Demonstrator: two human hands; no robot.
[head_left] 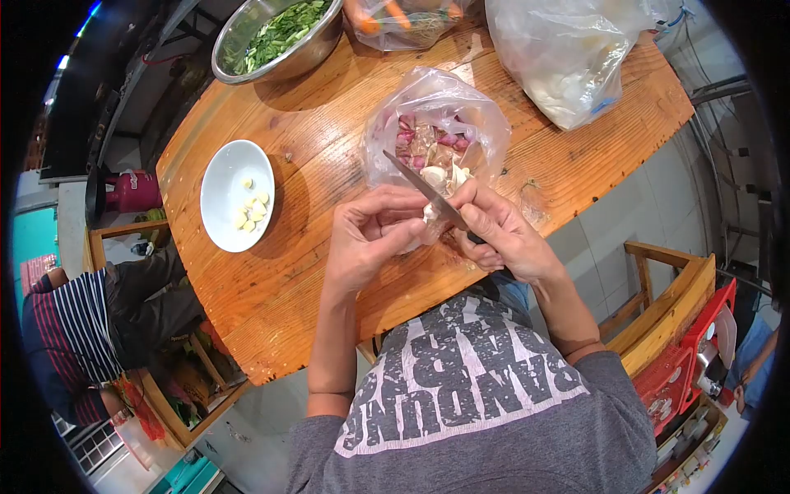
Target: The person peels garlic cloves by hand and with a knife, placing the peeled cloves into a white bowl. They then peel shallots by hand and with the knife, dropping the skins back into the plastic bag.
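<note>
Between the fingers of my left hand (374, 230) is a small garlic clove (430, 213), pinched near the blade. My right hand (506, 235) is closed around the dark handle of a knife (418, 181), whose blade points up and to the left, against the clove. Just beyond both hands, an open clear plastic bag (485, 115) contains small red shallots (409, 142) and garlic (436, 175). To the left, a white oval bowl (220, 193) holds several peeled garlic cloves (255, 210).
On the wooden table (313, 165) stand a metal bowl (234, 76) of chopped greens, a bag with carrots (395, 16) and a large plastic bag (568, 66). A wooden chair (679, 300) and red crate (679, 362) are at right. A person in stripes (86, 321) is at left.
</note>
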